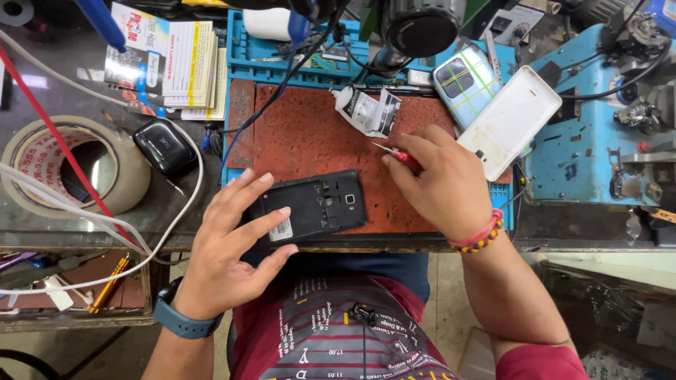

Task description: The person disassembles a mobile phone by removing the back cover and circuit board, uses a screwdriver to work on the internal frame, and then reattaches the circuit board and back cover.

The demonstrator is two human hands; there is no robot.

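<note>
Left hand point(232, 243): fingers spread and lying loosely open over the near-left end of the phone, steadying it rather than gripping.
Phone point(320, 204): black, back cover off, flat at the near edge of the red mat point(303, 134).
Right hand point(440, 183): closed around a red-handled screwdriver point(401, 157) — its tip points far-left, just right of the phone.
Beyond the mat: crumpled glue tube point(366, 111), white back cover point(510, 121) to the right.
Left side: tape roll point(67, 165), small black case point(164, 146).

The right hand point(440, 186) hides most of the red-handled screwdriver point(403, 158) (only its tip end shows); the left hand point(236, 239) covers the black opened phone's point(317, 204) left end.
</note>
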